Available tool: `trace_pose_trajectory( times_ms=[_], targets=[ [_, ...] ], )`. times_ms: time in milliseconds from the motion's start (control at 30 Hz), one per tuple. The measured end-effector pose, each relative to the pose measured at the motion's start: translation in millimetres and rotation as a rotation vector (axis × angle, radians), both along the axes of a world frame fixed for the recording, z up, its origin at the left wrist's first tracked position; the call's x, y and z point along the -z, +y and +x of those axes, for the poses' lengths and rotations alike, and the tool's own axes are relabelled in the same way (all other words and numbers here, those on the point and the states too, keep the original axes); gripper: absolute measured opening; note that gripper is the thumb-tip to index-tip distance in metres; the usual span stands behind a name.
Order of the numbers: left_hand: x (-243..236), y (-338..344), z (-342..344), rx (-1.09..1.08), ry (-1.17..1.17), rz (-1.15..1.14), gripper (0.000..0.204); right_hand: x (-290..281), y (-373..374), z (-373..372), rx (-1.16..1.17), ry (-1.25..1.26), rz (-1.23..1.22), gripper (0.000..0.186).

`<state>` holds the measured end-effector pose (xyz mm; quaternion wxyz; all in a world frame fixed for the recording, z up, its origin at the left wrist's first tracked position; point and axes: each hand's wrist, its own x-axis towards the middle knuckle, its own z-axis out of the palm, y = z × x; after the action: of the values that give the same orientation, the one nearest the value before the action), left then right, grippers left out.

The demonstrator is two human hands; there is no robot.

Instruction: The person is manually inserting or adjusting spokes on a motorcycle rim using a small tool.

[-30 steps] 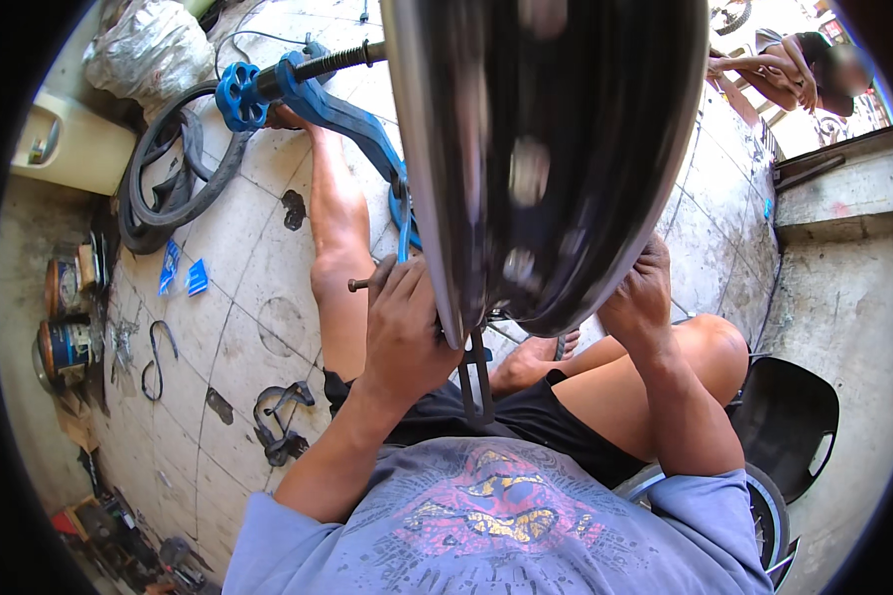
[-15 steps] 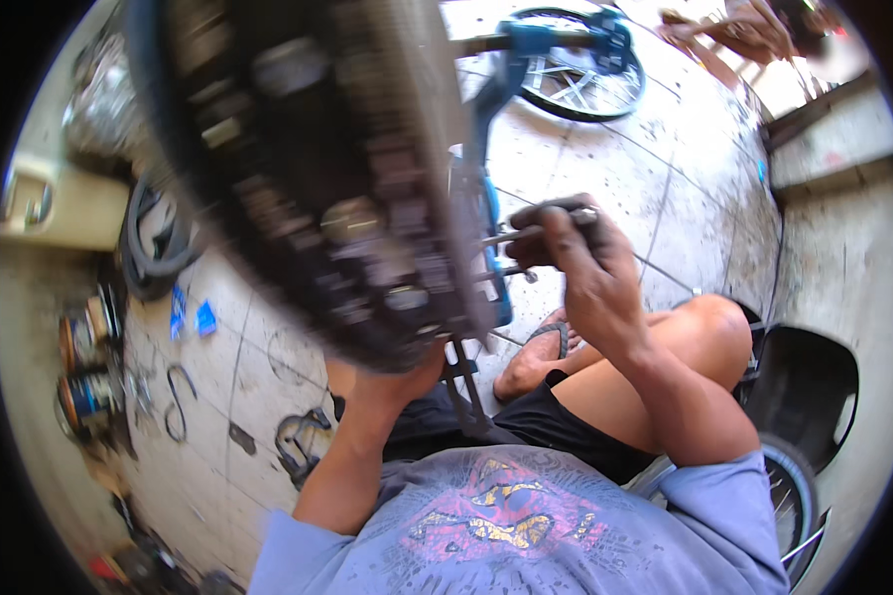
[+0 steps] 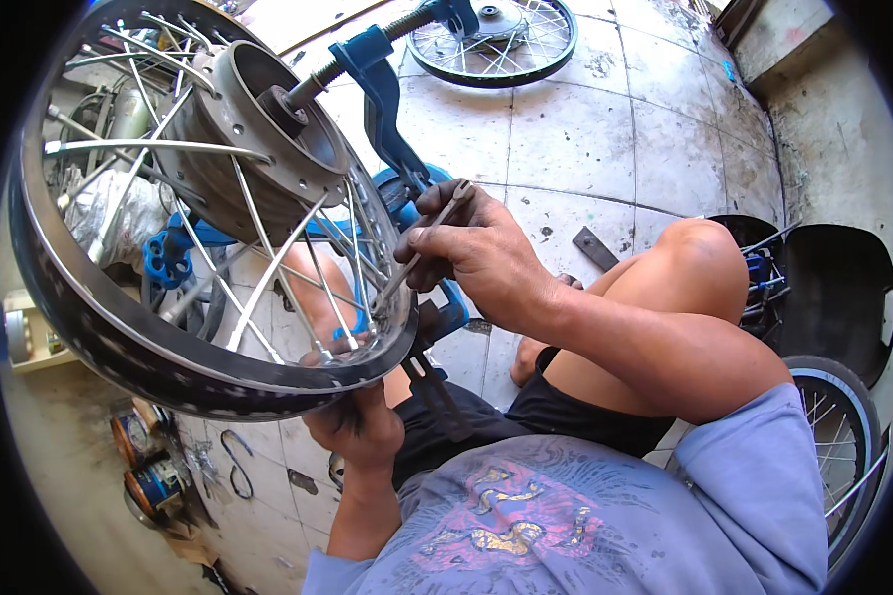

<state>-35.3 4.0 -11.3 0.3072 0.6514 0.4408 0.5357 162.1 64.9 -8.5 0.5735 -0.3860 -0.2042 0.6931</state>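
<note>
The left hand (image 3: 362, 431) is gripping the wheel (image 3: 208, 208) rim. The right hand (image 3: 476, 253) is pinching a thin tool (image 3: 422, 248) against the spokes (image 3: 298, 258); most look fitted, and adjusting seems midway.

Your left hand (image 3: 359, 428) grips the spoked wheel (image 3: 208, 208) rim from below while your right hand (image 3: 471, 253) pinches a thin spoke tool (image 3: 422, 248) on the blue truing stand (image 3: 387, 109).
</note>
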Motion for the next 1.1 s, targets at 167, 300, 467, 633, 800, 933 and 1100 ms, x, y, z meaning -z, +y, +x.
trace_pose_trajectory(
  times_ms=[167,300,467,633,800,933,1100],
  targets=[
    [-22.9,-1.5,5.2,-0.118,-0.011,0.085,0.030,-10.6,-7.5,5.7,-0.061,0.051,0.136,0.023],
    [-39.9,2.0,10.7,-0.171,-0.035,0.064,0.037,-24.4,-20.6,7.2,-0.123,-0.026,0.279,0.018],
    [-58.7,3.1,13.6,-0.125,-0.022,0.036,0.034,-58.7,-26.4,-3.4,-0.081,-0.192,0.223,0.022],
    [-61.9,0.6,16.9,-0.122,0.006,-0.033,0.029,-58.1,-32.2,-6.2,-0.016,-0.695,0.681,0.021],
    [-52.9,-5.7,11.0,-0.096,0.018,-0.082,0.029,-59.0,-33.4,-1.8,-0.207,-0.759,0.791,0.021],
    [-49.6,-5.3,5.3,0.018,-0.026,-0.230,0.039,-63.9,-31.5,-0.6,-0.078,-0.508,0.401,0.023],
    [-45.6,-4.7,6.8,0.078,-0.131,-0.389,0.049,-43.5,-9.8,-6.2,0.059,-0.037,0.075,0.027]
  ],
)
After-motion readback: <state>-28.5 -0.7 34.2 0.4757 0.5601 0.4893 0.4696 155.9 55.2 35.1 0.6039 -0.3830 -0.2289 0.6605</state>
